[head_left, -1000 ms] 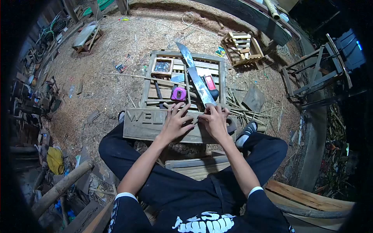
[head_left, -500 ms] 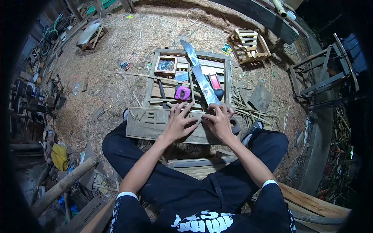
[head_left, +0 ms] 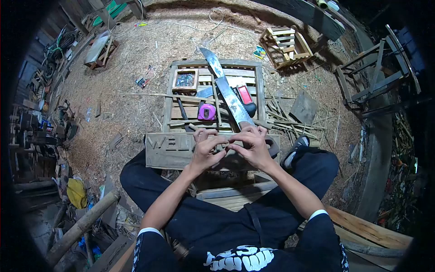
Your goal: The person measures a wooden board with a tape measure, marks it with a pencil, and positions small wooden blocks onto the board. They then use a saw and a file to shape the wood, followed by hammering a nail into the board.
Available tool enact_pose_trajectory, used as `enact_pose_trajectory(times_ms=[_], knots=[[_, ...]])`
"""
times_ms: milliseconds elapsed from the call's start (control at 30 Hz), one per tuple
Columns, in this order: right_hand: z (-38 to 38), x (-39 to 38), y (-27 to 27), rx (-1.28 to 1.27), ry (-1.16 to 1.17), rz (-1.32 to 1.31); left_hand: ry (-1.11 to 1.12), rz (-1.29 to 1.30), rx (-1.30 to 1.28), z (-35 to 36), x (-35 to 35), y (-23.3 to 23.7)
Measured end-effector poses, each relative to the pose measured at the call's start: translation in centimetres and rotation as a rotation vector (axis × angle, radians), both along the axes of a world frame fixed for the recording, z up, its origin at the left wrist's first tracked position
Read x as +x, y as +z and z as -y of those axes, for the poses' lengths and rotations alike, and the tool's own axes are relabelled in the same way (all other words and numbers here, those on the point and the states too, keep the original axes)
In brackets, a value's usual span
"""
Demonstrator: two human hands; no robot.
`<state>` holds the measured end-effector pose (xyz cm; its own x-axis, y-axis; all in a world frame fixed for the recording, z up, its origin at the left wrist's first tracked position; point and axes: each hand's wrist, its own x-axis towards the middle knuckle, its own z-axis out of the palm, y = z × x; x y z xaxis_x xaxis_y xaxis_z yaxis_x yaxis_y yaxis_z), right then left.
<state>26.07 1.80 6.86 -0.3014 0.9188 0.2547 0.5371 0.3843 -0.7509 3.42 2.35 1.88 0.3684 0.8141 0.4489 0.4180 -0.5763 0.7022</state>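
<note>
Over the long, flat, grey-brown wooden board, my left hand and right hand hover close together, thumbs drawn toward curled fingers; whether they're pinching something slim, I can't tell. The board's lying crosswise before me, at the near side of the weathered slatted wooden table. Stiff and dry, I'd judge, fairly hefty, hardly slippery: best held by its plain long edges, clear of those raised wooden letters, which could chip.
</note>
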Motion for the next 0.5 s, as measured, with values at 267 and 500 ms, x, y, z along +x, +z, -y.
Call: enact_pose_trajectory(times_ms=[267,500], knots=[[0.17,-0.32,-0.08,0.013,0.007,-0.039,0.027,0.004,0.042,-0.5,-0.31,0.61],[0.18,-0.55,-0.33,0.027,-0.021,-0.015,0.021,0.02,0.071,-0.28,-0.27,0.76]])
